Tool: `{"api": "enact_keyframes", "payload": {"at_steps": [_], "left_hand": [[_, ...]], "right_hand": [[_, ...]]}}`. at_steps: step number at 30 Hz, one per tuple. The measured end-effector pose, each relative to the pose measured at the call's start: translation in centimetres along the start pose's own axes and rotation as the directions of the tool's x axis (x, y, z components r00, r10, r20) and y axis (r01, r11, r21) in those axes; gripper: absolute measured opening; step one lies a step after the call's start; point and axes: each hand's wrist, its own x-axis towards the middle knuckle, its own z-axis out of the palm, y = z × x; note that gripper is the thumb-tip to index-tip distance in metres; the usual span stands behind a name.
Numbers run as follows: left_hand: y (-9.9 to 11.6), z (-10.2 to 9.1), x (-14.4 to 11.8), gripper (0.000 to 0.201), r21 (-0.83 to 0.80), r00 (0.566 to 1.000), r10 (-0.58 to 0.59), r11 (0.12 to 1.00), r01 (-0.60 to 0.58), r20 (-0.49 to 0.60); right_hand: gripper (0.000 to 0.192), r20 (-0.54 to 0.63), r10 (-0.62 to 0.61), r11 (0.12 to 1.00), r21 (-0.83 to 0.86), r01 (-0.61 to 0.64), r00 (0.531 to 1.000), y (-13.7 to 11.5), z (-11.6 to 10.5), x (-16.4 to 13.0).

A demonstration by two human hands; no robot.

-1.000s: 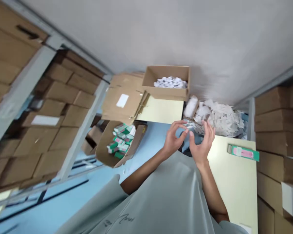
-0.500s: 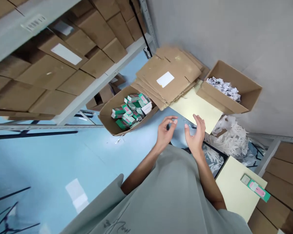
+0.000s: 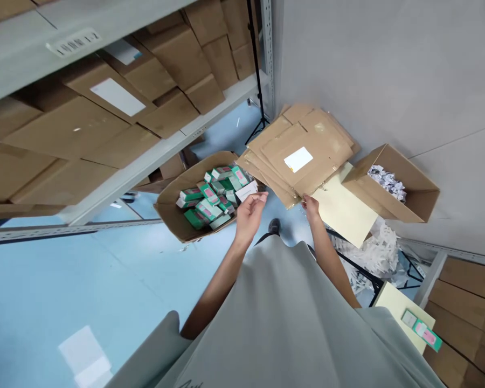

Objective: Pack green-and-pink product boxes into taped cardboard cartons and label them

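Note:
My left hand (image 3: pixel 250 216) is at the near right rim of an open cardboard box (image 3: pixel 173 222), its fingers drawn together. Whatever may be between the fingertips is too small to tell. Inside the box lie several small green-and-white cartons (image 3: pixel 210 195) with pink panels, and a white paper (image 3: pixel 246 192) close to my left fingers. Beside the near edge of a stack of flattened cardboard (image 3: pixel 299 160), my right hand (image 3: pixel 310 206) has its fingertips pinched. I cannot make out whether they touch that edge or hold something thin.
A pale yellow board (image 3: pixel 343 207) lies partly under the cardboard, with a box of shredded paper (image 3: pixel 388 183) at its far side. White shreds (image 3: pixel 375 253) sit below. One green carton (image 3: pixel 422 330) rests on another pale board (image 3: pixel 404 312). Shelves of brown boxes (image 3: pixel 117 124) stand left.
My hands have moved apart. The left went left to the carton box's rim; the right moved left to the cardboard's edge and its fingers closed. The whole view has shifted.

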Motion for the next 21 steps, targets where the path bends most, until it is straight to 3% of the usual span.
{"api": "enact_keyframes", "payload": {"at_steps": [3,6,9,11,14,17,19,21], "left_hand": [[-1.2,0.7,2.2,0.052,-0.106,0.982,-0.172,0.978,0.180,0.075],[-1.4,2.3,5.4,0.053,-0.192,0.922,-0.365,0.903,0.384,0.130],[0.1,4.5,8.6,0.051,-0.287,0.840,-0.514,0.790,0.542,0.174],[1.6,6.2,9.9,0.041,-0.352,0.802,-0.570,0.724,0.593,0.177],[3.7,9.3,9.9,0.018,-0.408,0.831,-0.526,0.728,0.551,0.183],[5.4,14.1,7.8,0.023,-0.380,0.855,-0.419,0.770,0.513,0.306],[6.3,18.3,5.3,0.025,-0.320,0.823,-0.376,0.788,0.526,0.426],[6.7,22.8,1.9,0.025,-0.227,0.758,-0.360,0.806,0.546,0.544]], "right_hand": [[0.033,0.002,-0.122,0.991,0.060,0.121,0.993,-2.4,-0.4,-2.0],[0.032,-0.005,-0.279,0.952,0.132,0.278,0.960,-5.4,-0.9,-4.4],[0.036,0.007,-0.461,0.877,0.159,0.454,0.888,-7.7,-2.2,-8.1],[0.039,0.029,-0.522,0.845,0.150,0.513,0.852,-7.9,-3.5,-11.3],[0.042,0.021,-0.552,0.827,0.140,0.544,0.834,-5.9,-5.9,-15.8],[0.040,-0.102,-0.532,0.832,0.125,0.541,0.841,-2.5,-9.6,-18.7],[0.037,-0.257,-0.481,0.845,0.118,0.521,0.838,-0.2,-13.8,-20.0],[0.042,-0.486,-0.409,0.851,0.102,0.515,0.772,2.3,-19.7,-21.5]]}}
